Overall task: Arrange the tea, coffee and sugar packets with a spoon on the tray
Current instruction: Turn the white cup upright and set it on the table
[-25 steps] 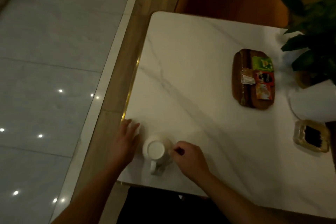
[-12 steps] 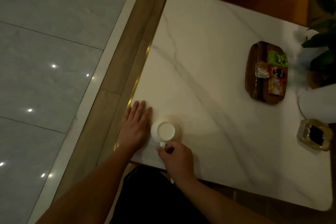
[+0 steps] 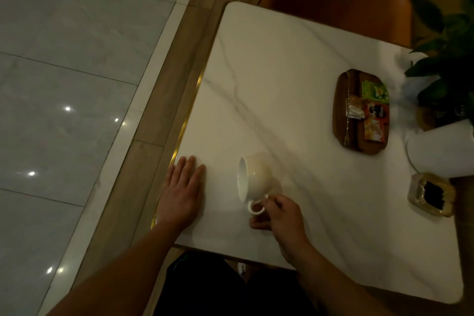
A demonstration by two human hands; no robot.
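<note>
You see a white, grey-veined bench (image 3: 295,90), a cream cup (image 3: 256,177), a brown tray (image 3: 342,100) with green (image 3: 375,90), red (image 3: 377,111) and orange packets (image 3: 374,129).

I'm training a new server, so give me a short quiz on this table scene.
1. True or false: the white cup stands upright on the marble table.
2. What does the right hand pinch? A) the cup's handle B) a spoon C) a packet
3. Fill in: the left hand lies ___ on the table.
Key: 1 false, it is tipped sideways; 2 A; 3 flat.
</note>
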